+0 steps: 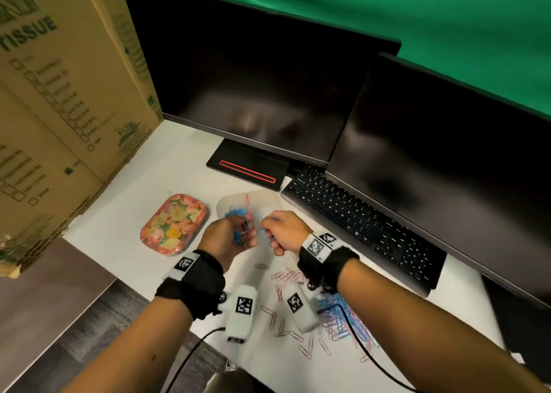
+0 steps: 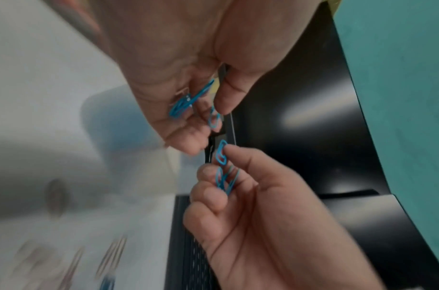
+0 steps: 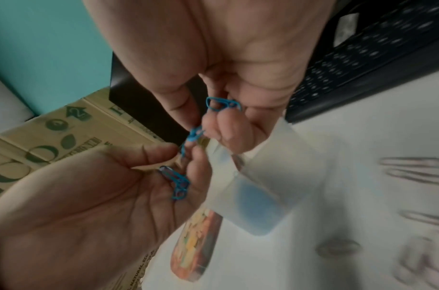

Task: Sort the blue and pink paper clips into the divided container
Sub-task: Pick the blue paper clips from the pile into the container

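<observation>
From my seat, the two dark monitors [image 1: 268, 79] and the cardboard boxes [image 1: 59, 94] fill the back of the white desk [image 1: 119, 213], with a black keyboard [image 1: 363, 222] tucked partly under the right screen. The translucent divided container [image 1: 253, 202] sits past both hands, which hide its near edge; I can make out blue clips on its left side and one pink clip near the divider, but the wrist views blur it to a pale tub. Beside it lies a glossy floral tin [image 1: 174, 224], rounded at the corners. My left hand [image 1: 229, 237] is half curled, a tangle of blue paper clips [image 2: 186, 102] caught between thumb and fingers. My right hand [image 1: 283, 231] is curled too, thumb and forefinger pinching a few more blue ones [image 2: 223, 168], almost touching the left. Near my wrists, pink paper clips [image 1: 286, 276] lie scattered, and a mixed heap [image 1: 343, 321] sits partly hidden under my right forearm; thin wire loops, blurred.
</observation>
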A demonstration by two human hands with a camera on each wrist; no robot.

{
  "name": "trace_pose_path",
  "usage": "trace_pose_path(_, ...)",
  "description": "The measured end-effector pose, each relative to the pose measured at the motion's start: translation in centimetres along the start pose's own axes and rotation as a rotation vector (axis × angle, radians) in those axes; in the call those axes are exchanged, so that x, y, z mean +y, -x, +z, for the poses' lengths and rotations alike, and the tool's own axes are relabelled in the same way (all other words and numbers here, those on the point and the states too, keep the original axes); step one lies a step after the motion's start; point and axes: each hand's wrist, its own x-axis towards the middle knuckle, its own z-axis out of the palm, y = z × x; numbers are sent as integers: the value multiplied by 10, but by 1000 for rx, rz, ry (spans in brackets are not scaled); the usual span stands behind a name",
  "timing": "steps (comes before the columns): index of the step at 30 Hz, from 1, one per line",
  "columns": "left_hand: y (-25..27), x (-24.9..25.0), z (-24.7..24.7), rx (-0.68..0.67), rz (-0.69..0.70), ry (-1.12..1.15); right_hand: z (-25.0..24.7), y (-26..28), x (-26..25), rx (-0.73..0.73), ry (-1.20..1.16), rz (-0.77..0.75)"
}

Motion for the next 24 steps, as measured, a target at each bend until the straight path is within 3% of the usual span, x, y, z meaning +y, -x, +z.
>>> trace_pose_path(6,-16,36,-4,115,-24,-85,24,-29,-46,35,213,11)
trace_pose_path(10,-25,43,-3,191,-38,-171,24,-44,-53,64,136,26)
trace_pose_path(12,-25,44,-2,212,-26,-226,22,-49,-45,12,330,-24)
trace_pose_path(15,-26,46,-2,232,-19,-254,12,-49,-43,11,69,79)
trace_pose_path(16,-26,46,-2,233,-9,-251,8,-44,-41,89,88,37)
trace_pose_path(20,-20,48,-9,223,85,-308,-16,-23,-31,131,101,33)
trace_pose_path(22,-21,46,-15,220,219,-509,-27,-12,-18,148,52,54)
trace_pose_path(24,-30,46,-14,208,349,-965,-36,-2,-3,158,89,67)
